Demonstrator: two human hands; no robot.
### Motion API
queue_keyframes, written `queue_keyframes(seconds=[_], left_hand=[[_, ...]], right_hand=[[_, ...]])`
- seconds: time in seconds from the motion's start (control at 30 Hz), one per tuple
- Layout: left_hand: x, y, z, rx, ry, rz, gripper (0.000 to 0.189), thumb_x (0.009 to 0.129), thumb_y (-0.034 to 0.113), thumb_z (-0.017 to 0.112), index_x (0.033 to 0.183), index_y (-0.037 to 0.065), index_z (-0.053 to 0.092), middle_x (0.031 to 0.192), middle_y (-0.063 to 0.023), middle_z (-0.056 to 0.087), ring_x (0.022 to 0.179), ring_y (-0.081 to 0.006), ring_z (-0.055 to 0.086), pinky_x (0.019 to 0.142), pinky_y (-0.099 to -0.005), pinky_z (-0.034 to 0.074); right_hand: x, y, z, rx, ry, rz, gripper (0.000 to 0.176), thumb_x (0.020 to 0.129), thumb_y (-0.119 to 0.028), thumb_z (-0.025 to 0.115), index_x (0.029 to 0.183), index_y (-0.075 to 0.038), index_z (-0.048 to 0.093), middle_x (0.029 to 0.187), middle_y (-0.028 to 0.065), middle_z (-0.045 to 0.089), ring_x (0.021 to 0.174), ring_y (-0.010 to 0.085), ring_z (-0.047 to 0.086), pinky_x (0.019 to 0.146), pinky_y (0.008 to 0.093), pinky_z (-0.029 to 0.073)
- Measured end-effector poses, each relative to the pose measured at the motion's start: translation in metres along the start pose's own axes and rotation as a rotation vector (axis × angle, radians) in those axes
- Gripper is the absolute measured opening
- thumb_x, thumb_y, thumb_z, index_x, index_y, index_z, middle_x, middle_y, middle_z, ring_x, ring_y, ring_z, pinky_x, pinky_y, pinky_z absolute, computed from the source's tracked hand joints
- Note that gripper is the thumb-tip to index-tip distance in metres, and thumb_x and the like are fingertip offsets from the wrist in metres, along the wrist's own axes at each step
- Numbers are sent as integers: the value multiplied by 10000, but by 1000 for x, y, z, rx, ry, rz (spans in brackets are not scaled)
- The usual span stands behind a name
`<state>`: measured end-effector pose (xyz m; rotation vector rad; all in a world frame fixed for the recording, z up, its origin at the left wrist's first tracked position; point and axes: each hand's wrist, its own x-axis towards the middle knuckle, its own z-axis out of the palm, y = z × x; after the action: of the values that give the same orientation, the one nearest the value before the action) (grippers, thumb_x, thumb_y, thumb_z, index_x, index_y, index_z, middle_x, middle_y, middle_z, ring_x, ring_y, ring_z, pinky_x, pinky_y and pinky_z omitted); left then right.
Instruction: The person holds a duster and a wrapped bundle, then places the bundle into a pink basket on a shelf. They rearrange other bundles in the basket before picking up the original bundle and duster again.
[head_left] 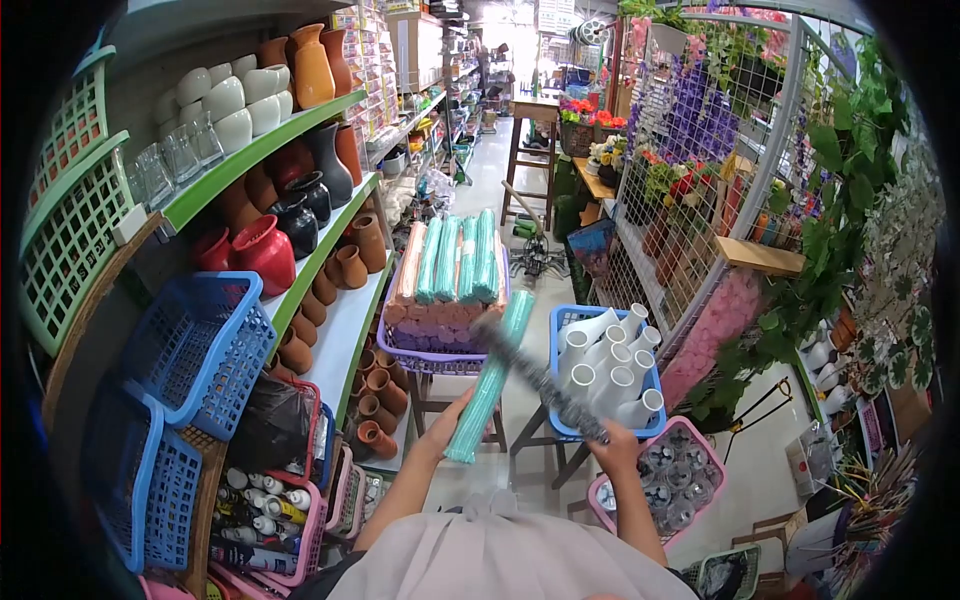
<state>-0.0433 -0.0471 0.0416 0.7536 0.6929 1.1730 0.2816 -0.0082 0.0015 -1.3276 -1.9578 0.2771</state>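
Note:
My left hand [446, 428] is closed around the lower part of a teal wrapped bundle [490, 385], held upright and tilted to the right. My right hand [615, 448] grips the lower end of a dark grey duster-like stick [550, 388], whose blurred upper end crosses in front of the bundle. Beyond them, more teal bundles [450, 260] lie on peach and purple ones in a purple basket [430, 362]. Close to my right hand stands a blue basket [556, 350] of white vases [612, 365].
Shelves with clay pots [378, 440] and red vases [264, 254] line the left, beside blue baskets [200, 350]. A pink basket [720, 470] of glassware sits lower right. A wire rack [690, 170] with artificial flowers stands right. An aisle [480, 190] runs ahead past a wooden stool [534, 108].

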Motion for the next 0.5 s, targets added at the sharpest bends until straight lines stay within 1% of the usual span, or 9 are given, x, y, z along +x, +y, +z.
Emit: queue_keyframes(seconds=[0.03, 0.07, 0.1, 0.17, 0.23, 0.37, 0.43, 0.47, 0.5], left_hand=[[-1, 4, 8, -9, 97, -6, 479, 990, 424, 391, 1326, 86, 437, 995, -66, 594, 773, -146, 612, 668, -287, 534], [-1, 6, 13, -18, 196, -12, 471, 990, 420, 395, 1286, 62, 476, 980, -62, 605, 774, -141, 618, 668, -286, 536], [-2, 4, 7, -161, 109, -29, 447, 988, 419, 403, 1211, 55, 537, 940, -56, 625, 767, -141, 629, 674, -300, 539], [0, -1, -3, -49, 156, -110, 500, 988, 464, 346, 1211, 60, 538, 905, -51, 632, 742, -139, 628, 643, -277, 528], [4, -3, -6, -39, 98, -129, 562, 983, 510, 287, 1204, 58, 539, 849, -43, 638, 708, -130, 613, 625, -252, 513], [3, 7, 18, -89, 102, -80, 540, 983, 503, 311, 1200, 65, 539, 848, -40, 636, 696, -129, 601, 638, -248, 508], [0, 18, 34, 95, 208, -6, 515, 989, 477, 332, 1214, 55, 525, 887, -43, 631, 720, -136, 599, 659, -255, 510], [-1, 15, 23, -156, 75, -30, 479, 997, 438, 356, 1260, 58, 479, 967, -53, 611, 773, -149, 600, 694, -271, 520], [2, 12, 24, -56, 87, 56, 470, 998, 430, 358, 1303, 81, 436, 1000, -60, 599, 801, -157, 602, 714, -286, 526]], right_hand=[[-1, -3, -7, 66, -86, -162, 315, 660, -237, 756, 893, -53, 649, 869, 160, 655, 790, 360, 625, 669, 423, 496], [-1, -4, -11, 66, -85, -163, 315, 660, -237, 756, 893, -53, 649, 869, 160, 655, 790, 360, 625, 669, 423, 496], [-1, -5, -14, -21, -175, -201, 327, 648, -242, 763, 887, -52, 646, 856, 155, 654, 783, 362, 623, 666, 425, 494], [-2, -4, -13, -108, -267, -237, 339, 636, -248, 770, 882, -50, 643, 842, 150, 653, 775, 365, 620, 663, 427, 492], [-1, -3, -2, 8, 30, 68, 385, 587, -267, 789, 873, -59, 635, 813, 132, 640, 754, 357, 614, 652, 426, 488], [-3, 4, -1, -5, 52, 127, 403, 562, -267, 790, 871, -65, 629, 805, 129, 630, 743, 353, 610, 641, 425, 484], [-6, 4, -11, -37, -150, -298, 389, 576, -268, 779, 875, -67, 631, 817, 142, 630, 742, 352, 610, 635, 420, 483], [-6, 2, -13, -37, -150, -295, 389, 576, -268, 779, 875, -67, 631, 817, 142, 630, 742, 352, 610, 635, 420, 483], [-4, 0, -15, -46, -111, -262, 380, 584, -265, 775, 870, -61, 631, 818, 149, 631, 741, 354, 610, 632, 421, 482]])
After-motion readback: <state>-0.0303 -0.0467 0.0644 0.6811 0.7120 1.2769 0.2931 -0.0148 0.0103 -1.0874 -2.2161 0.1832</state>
